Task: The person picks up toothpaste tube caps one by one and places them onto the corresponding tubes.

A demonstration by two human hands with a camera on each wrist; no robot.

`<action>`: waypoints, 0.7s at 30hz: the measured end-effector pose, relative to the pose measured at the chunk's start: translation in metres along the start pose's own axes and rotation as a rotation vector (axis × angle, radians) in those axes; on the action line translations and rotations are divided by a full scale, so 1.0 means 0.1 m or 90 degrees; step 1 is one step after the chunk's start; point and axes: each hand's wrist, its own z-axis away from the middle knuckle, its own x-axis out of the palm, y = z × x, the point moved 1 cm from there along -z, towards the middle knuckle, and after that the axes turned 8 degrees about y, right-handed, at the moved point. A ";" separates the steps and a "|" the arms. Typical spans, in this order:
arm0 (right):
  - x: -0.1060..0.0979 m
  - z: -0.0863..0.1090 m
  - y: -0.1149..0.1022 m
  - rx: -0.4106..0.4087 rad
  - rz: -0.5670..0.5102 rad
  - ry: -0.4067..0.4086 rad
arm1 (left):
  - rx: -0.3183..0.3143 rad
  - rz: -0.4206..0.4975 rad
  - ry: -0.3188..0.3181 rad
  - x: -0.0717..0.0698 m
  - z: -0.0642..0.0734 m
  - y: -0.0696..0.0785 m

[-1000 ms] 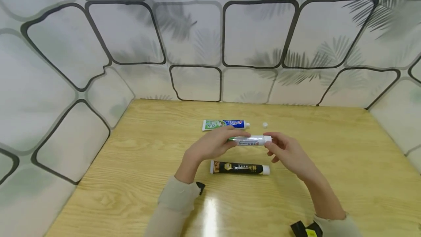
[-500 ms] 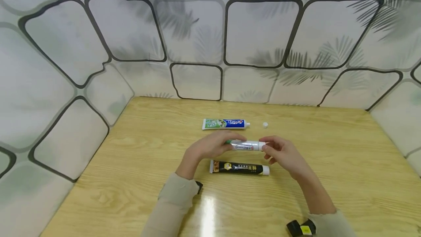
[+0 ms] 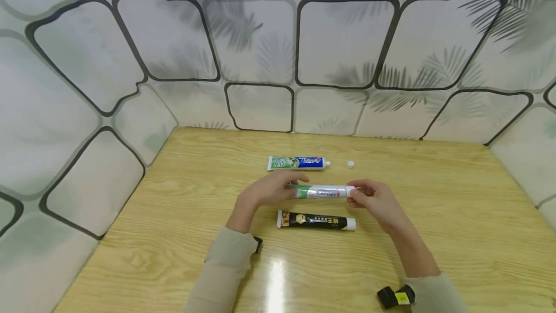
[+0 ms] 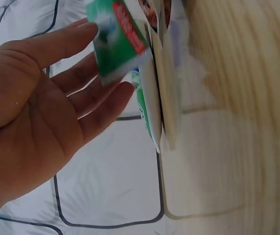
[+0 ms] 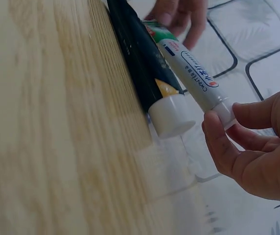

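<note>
A white and green toothpaste tube lies level between the two hands, over the table. My right hand pinches its white cap end between thumb and fingers. At the flat green end, my left hand has its fingers loosely extended, the thumb tip at the tube's edge in the left wrist view. Nearer the person, a black toothpaste tube with a white cap lies on the table. Beyond the hands lies a blue and green toothpaste tube, its nozzle uncovered.
A small white cap sits right of the blue and green tube's nozzle. All this is on a wood-grain table. Patterned wall covering rises behind the table and at its sides.
The white and green tube first came toward the person and a little left, then back right. The left hand has slid left with loosened fingers, baring the tube's green end.
</note>
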 end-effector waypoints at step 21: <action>0.05 -0.06 0.08 0.092 -0.028 -0.005 | -0.059 -0.015 -0.012 -0.01 0.06 -0.07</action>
